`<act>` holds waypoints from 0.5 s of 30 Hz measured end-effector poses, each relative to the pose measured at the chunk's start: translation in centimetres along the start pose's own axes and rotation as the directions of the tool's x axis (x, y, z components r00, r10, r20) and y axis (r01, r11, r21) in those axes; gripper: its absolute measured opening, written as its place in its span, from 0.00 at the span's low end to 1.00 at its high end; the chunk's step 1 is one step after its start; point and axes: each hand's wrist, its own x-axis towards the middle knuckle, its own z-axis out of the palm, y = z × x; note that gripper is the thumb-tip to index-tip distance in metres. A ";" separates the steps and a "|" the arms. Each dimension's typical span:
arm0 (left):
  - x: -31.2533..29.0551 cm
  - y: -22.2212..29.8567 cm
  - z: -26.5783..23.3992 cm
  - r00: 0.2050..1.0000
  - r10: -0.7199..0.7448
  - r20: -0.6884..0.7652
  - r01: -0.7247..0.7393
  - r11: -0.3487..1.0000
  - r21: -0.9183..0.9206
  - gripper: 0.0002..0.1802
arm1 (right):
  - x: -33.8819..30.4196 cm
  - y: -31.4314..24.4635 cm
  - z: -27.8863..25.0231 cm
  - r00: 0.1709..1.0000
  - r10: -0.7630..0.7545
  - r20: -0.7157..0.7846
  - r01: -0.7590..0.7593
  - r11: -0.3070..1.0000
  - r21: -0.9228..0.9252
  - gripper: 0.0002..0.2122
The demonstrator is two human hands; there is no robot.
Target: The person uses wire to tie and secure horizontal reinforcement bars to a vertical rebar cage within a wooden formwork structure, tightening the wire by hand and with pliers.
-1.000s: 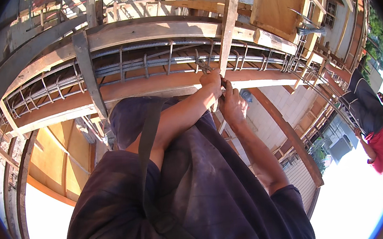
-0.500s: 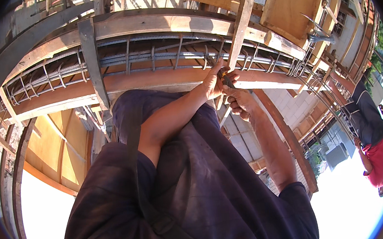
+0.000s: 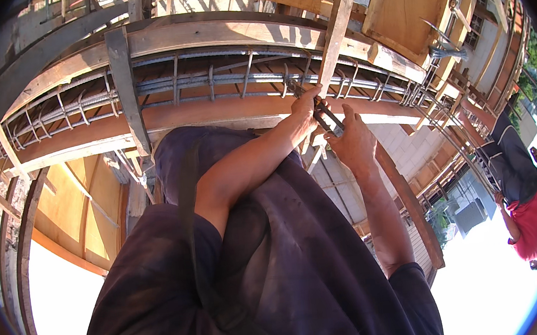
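Both hands grip a dark metal tool (image 3: 328, 116) at the grey ribbed steel bars (image 3: 210, 82) inside the wooden beam form (image 3: 206, 39); left hand (image 3: 305, 110) and right hand (image 3: 354, 142) have fingers closed around it.

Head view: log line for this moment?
left hand on dark tool | right hand gripping tool | at rebar cage in wooden beam form | another person at right

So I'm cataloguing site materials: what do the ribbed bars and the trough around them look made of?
The bars look like steel rebar: grey, ribbed, matte, tied with thin wire loops. The trough boards look like rough-sawn timber: orange-brown, grain visible, unfinished.
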 end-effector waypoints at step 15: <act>-3.4 1.5 1.9 0.998 0.052 -0.018 -0.049 0.991 0.123 0.17 | 4.6 2.5 1.8 0.989 -0.132 0.062 0.126 0.988 0.090 0.11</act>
